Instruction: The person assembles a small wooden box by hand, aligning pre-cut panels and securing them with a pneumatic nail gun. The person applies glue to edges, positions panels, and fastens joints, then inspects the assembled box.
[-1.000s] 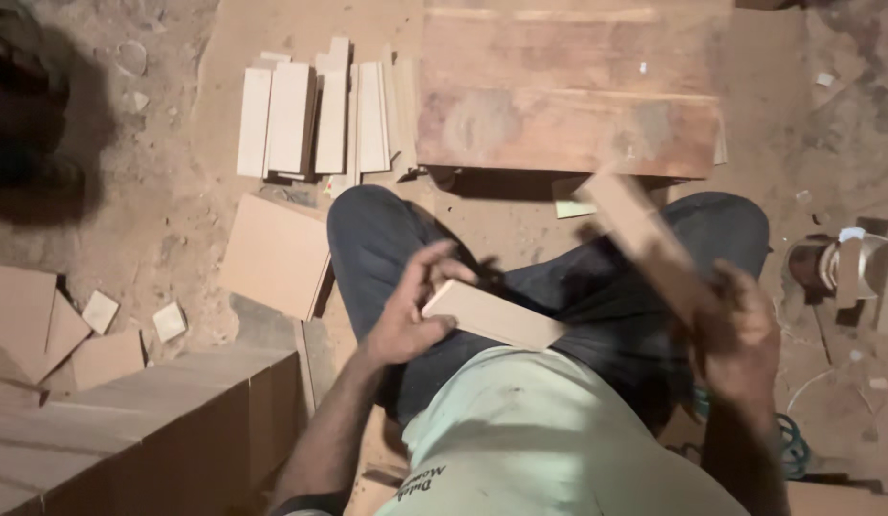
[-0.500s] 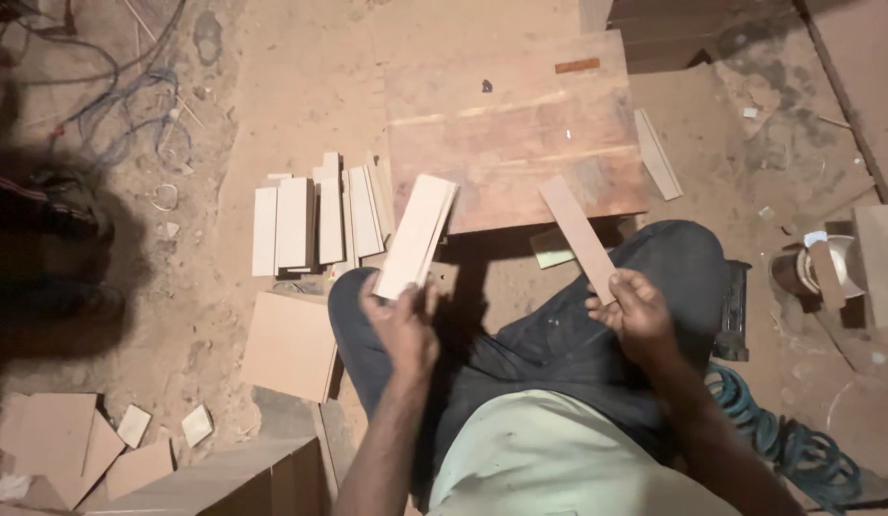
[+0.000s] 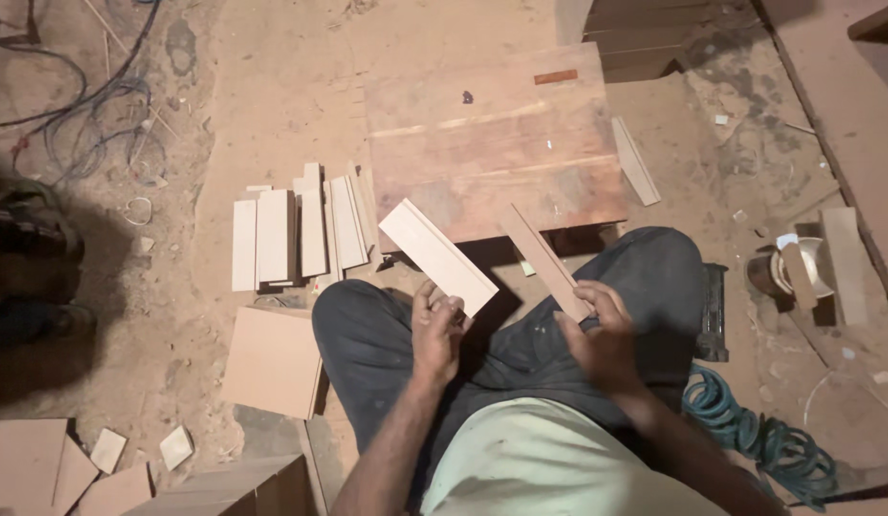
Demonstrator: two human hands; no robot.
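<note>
Seated on a dusty workshop floor, the person holds a flat piece of wood in each hand over the lap. The left hand (image 3: pixel 436 330) is clamped on the near end of a pale rectangular board (image 3: pixel 437 256), which now slants up and to the left, its far end just short of the row of similar pale strips (image 3: pixel 296 234) lying side by side on the ground. Half a second ago this board stood higher and steeper, over those strips; it has since come down and turned flatter, closer to the knees. The right hand (image 3: pixel 605 339) grips the lower end of a narrower, darker slat (image 3: pixel 544 260), thumb on top; a second ago that slat was swinging in a blur off to the right, and it is now steady and nearly parallel to the pale board, the two pieces near each other but apart. Just beyond both lies a broad reddish-brown wooden panel (image 3: pixel 492 143), with a loose slat (image 3: pixel 635 161) at its right edge. A square tan sheet (image 3: pixel 272 361) lies beside the left knee, a coiled green hose (image 3: pixel 764 440) sits by the right hip, and a black tool (image 3: pixel 714 311) rests against the right thigh.
</note>
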